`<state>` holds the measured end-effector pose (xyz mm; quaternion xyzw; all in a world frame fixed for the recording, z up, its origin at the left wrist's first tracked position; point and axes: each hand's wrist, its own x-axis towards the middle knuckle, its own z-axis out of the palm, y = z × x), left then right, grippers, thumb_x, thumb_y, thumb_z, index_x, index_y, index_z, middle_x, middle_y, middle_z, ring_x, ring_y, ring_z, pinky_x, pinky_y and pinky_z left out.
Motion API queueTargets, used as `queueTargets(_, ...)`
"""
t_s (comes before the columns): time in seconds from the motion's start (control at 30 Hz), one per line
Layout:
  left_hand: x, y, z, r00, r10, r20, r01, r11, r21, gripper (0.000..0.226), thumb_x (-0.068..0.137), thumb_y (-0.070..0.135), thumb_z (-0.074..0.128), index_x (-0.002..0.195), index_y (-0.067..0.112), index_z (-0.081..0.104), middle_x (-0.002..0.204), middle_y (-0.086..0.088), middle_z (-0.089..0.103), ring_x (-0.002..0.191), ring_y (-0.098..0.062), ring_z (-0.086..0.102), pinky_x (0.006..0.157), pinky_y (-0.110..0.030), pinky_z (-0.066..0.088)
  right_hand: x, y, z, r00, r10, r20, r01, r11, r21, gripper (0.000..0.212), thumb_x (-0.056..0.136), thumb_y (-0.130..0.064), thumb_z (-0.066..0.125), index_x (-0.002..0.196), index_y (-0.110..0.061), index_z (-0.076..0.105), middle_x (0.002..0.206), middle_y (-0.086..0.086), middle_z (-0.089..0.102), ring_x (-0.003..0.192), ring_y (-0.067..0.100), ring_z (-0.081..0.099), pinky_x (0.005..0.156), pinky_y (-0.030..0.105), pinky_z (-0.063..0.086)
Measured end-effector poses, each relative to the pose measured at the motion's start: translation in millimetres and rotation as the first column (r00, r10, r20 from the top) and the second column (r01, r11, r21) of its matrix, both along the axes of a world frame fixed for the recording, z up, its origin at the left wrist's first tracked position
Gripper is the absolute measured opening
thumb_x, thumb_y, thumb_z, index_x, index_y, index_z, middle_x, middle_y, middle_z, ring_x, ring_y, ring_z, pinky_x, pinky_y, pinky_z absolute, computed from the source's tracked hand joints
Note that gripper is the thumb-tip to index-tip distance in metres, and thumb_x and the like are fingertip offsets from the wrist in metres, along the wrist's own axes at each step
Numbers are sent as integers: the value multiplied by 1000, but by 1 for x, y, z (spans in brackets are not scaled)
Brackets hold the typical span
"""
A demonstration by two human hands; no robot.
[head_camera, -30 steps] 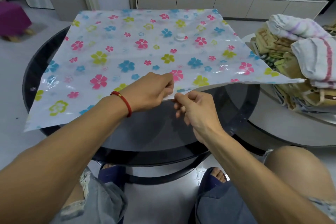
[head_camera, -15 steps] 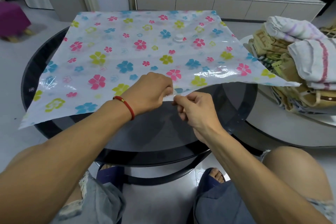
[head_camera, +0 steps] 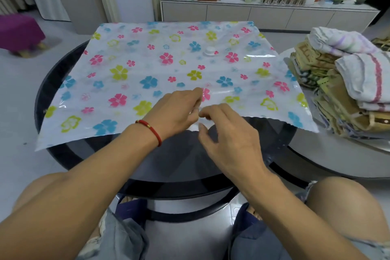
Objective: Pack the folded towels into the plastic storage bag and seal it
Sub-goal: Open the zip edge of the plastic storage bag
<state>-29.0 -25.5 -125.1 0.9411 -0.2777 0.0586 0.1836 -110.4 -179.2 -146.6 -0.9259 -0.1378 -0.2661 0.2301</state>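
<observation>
While left hand [head_camera: 179,110] pinches near edge of plastic storage bag [head_camera: 160,74] with curled fingers, right hand [head_camera: 230,133] sits just beside it, fingers bent at same edge; firm grip by right cannot be told. Red cord bracelet [head_camera: 150,133] on left wrist. Bag lies flat and empty on round dark glass table [head_camera: 242,154], white valve cap [head_camera: 210,50] toward far side. Folded towels [head_camera: 348,74] stacked right of bag, on separate surface. Purple stool [head_camera: 20,31] far left.

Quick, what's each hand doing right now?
Left hand: pinching the near edge of the flowered plastic bag.
Right hand: fingers curled at the same edge; a grip cannot be told.
</observation>
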Motion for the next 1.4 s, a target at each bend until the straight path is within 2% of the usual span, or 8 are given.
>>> queueTargets(0.13, 1, 3, -2, 997, -17, 75, 20, 999, -40, 35, 93, 13, 50, 123, 25, 64, 98, -3, 66, 91, -27, 61, 75, -44, 49, 4, -12, -12, 977, -96, -191, 45, 967, -252, 34, 95, -20, 51, 128, -25, 60, 143, -16, 52, 87, 24, 69, 56, 39, 55)
queueTargets(0.33, 22, 7, 7, 973, 158, 170, -134, 981, -141, 42, 85, -3, 50, 116, 15, 72, 105, -15, 63, 96, -37, 60, 79, -49, 49, -9, -16, -32, 973, -76, -219, 9, 956, -293, 30, 92, -18, 47, 117, -23, 63, 119, -13, 64, 90, 21, 51, 52, 32, 42)
queueTargets(0.43, 26, 3, 9, 965, -26, 263, 2, 996, 91, 66, 80, -14, 49, 131, 26, 62, 138, -10, 55, 119, -35, 53, 89, -47, 49, -7, -18, -32, 985, 22, -172, -85, 926, -367, 38, 89, -12, 36, 110, -21, 67, 113, -9, 67, 90, 23, 44, 64, 31, 39)
queueTargets(0.6, 27, -5, 13, 980, -197, 14, 193, 971, 139, 62, 78, -10, 44, 118, 31, 69, 112, 0, 71, 103, -24, 63, 83, -38, 50, 11, -36, -18, 998, 59, 6, -50, 887, -458, 49, 71, -1, 74, 115, -20, 66, 148, 0, 55, 103, 31, 50, 73, 41, 36)
queueTargets(0.87, 31, -15, 19, 978, -181, 107, 174, 982, 73, 16, 94, 20, 62, 106, 20, 73, 99, 1, 74, 90, -21, 68, 77, -31, 52, 27, -47, -24, 985, 39, 166, 22, 938, -347, 25, 74, -5, 87, 91, -22, 77, 89, -7, 71, 83, 25, 57, 71, 36, 32)
queueTargets(1.07, 56, -12, 43, 991, -77, 107, 82, 996, -40, 66, 86, -13, 49, 132, 34, 49, 113, -4, 68, 74, -17, 58, 74, -37, 56, 7, -48, -40, 1000, -27, 12, 28, 994, -109, 11, 83, -17, 85, 86, -26, 80, 78, -12, 70, 78, 23, 53, 63, 35, 39)
queueTargets(1.27, 54, -6, 30, 927, -341, 154, 293, 919, 264, 37, 82, -18, 49, 87, 18, 55, 133, -6, 59, 98, -29, 61, 71, -9, 37, 17, -62, -28, 996, 47, 72, -24, 957, -290, 24, 85, -23, 82, 109, -25, 75, 131, -5, 69, 99, 25, 56, 75, 36, 38)
queueTargets(1.4, 54, -3, 29, 918, -328, 224, 259, 922, 288, 52, 85, -17, 51, 106, 27, 68, 149, -5, 46, 113, -33, 61, 86, -17, 44, 28, -74, -13, 999, -25, 22, 32, 907, -420, 50, 82, -45, 78, 127, -27, 67, 150, -2, 56, 110, 29, 55, 81, 42, 40)
